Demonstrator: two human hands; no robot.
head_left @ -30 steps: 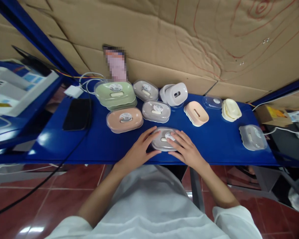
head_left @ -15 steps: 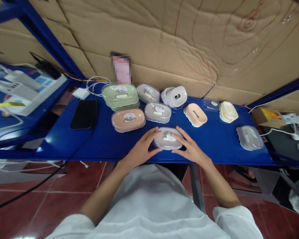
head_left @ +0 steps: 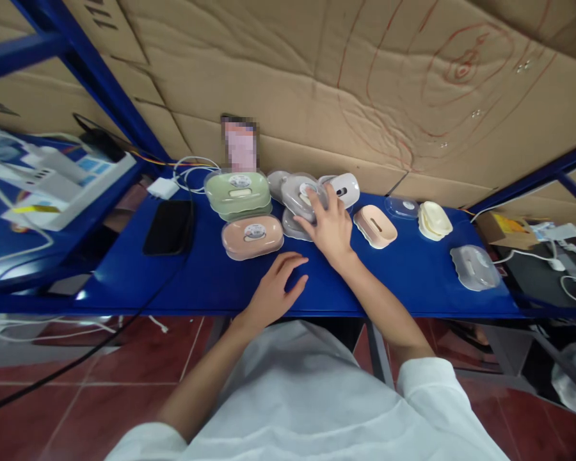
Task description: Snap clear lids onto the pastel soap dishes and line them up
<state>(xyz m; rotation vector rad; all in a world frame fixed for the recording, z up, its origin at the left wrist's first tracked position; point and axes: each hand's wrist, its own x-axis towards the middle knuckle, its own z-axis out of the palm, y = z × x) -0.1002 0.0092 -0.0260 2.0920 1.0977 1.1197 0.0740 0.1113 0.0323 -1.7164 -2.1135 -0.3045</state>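
Note:
My right hand (head_left: 335, 234) grips a grey soap box (head_left: 296, 197) with a clear lid and a round label, its fingers over the right side. That box sits on or just above another grey soap box (head_left: 295, 226), which it partly covers. A third grey one (head_left: 275, 184) shows behind. Over the blue table near its front edge, my left hand (head_left: 271, 294) is open, fingers apart and curved, holding nothing. Left of the grey boxes are a pink soap box (head_left: 252, 238) and a stacked green one (head_left: 237, 193). White soap box parts (head_left: 349, 187) stand just behind my right hand.
A peach soap box part (head_left: 375, 226), a clear lid (head_left: 402, 207), cream parts (head_left: 434, 221) and a lidded grey box (head_left: 475, 267) lie to the right. A black phone (head_left: 168, 227) and white charger (head_left: 163, 187) are left. Cardboard (head_left: 288, 83) walls the back.
My right hand has carried the grey soap box from the table's front up and left to the other grey boxes. My left hand has let go of it and stays near the front.

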